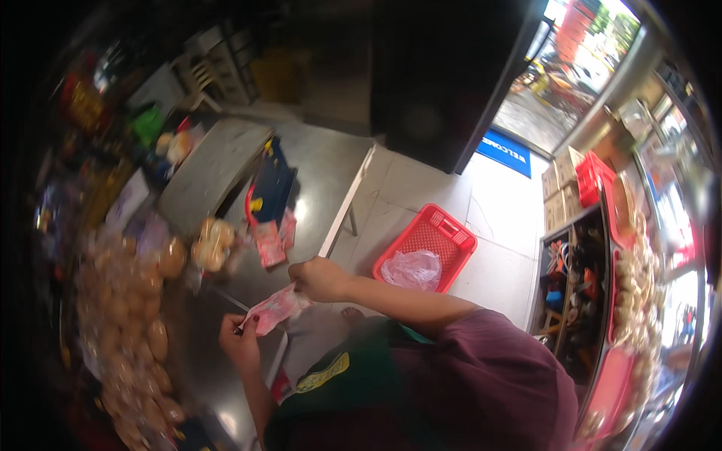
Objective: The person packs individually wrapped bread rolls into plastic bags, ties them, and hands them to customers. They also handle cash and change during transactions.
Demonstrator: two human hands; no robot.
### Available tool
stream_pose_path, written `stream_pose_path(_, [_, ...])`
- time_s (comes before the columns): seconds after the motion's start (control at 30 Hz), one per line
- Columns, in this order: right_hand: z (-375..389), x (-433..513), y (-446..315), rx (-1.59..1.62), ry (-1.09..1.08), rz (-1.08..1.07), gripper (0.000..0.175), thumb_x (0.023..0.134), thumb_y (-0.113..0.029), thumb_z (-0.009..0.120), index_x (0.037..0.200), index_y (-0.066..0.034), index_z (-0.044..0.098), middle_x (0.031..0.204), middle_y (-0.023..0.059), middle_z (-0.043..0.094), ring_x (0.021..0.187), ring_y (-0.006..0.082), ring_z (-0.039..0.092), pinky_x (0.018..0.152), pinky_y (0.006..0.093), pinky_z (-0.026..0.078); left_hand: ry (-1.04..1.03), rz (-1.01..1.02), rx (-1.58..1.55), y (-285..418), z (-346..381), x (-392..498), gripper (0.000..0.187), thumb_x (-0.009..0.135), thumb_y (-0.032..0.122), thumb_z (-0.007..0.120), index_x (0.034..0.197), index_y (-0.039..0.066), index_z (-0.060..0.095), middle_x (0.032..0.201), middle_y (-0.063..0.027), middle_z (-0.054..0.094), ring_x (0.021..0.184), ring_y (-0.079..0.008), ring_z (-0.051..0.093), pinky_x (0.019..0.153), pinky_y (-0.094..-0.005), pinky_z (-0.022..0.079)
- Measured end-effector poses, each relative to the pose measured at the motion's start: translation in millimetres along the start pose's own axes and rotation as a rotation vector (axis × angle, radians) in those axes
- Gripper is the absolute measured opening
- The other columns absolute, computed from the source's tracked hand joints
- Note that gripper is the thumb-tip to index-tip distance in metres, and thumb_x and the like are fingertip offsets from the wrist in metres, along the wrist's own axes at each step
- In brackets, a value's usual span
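Observation:
Between my two hands a flat pink-and-white printed plastic wrapper (276,311) is stretched out above the edge of a metal table (208,349). My left hand (240,341) pinches its lower left end between thumb and fingers. At its upper right end, my right hand (318,279) grips it with curled fingers. More pink printed wrappers (271,245) lie on the table just beyond my hands, beside a dark blue box-like holder (273,189) with red and yellow parts. A clear bag of round bread buns (213,243) sits left of them.
Many bagged buns (132,315) are heaped along the left. A red plastic basket (459,248) holding a translucent bag (412,269) stands on the tiled floor. Shelving with pink trays (606,383) runs along the right. A blue doormat (505,153) lies by the doorway.

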State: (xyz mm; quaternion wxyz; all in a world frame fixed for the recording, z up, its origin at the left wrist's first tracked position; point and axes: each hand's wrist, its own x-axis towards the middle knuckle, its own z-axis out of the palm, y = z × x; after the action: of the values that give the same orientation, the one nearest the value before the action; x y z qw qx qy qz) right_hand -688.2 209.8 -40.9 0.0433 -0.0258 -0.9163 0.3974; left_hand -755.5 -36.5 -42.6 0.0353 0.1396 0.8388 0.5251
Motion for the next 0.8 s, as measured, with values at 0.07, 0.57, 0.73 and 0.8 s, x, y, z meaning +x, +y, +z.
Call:
stream_pose_path(0.07, [-13,15,5,0.034,0.102,0.066,0.018,0.078,-0.019,0.065,0.088,-0.0043,0.065,0.079,0.0200,0.067,0.080,0.0386,0.066,0.073,0.0455,0.052,-0.048,0.070,-0.124,-22,3,47,0.015,0.081,-0.001,0.070,0.090,0.002,0.058,0.081,-0.0034,0.059,0.076,-0.0097,0.055,0.071,-0.0248,0.046])
stream_pose_path(0.57, [-48,-39,14,-0.132,0.312,0.389,0.022,0.087,-0.019,0.056,0.093,-0.0019,0.068,0.088,0.0195,0.068,0.080,0.0397,0.064,0.077,0.0456,0.050,-0.320,0.286,-0.129,-62,140,190,0.075,0.073,0.005,0.073,0.140,0.003,0.038,0.116,-0.0193,0.058,0.107,-0.0281,0.060,0.092,-0.0358,0.047])
stream_pose_path(0.73, [-26,-61,9,-0.269,0.266,0.506,0.024,0.086,-0.025,0.059,0.088,-0.0031,0.068,0.084,0.0197,0.067,0.079,0.0397,0.064,0.075,0.0468,0.050,-0.276,0.358,-0.123,-76,130,168,0.062,0.075,0.009,0.074,0.131,0.003,0.048,0.103,-0.0183,0.061,0.090,-0.0296,0.063,0.078,-0.0390,0.050])
stream_pose_path(0.8, [-9,-68,20,-0.334,0.264,0.513,0.023,0.086,-0.026,0.059,0.085,-0.0044,0.068,0.081,0.0181,0.066,0.078,0.0378,0.065,0.072,0.0466,0.050,-0.204,0.551,-0.118,-103,133,161,0.054,0.075,0.012,0.074,0.124,0.004,0.054,0.104,-0.0169,0.059,0.095,-0.0311,0.061,0.080,-0.0423,0.048])
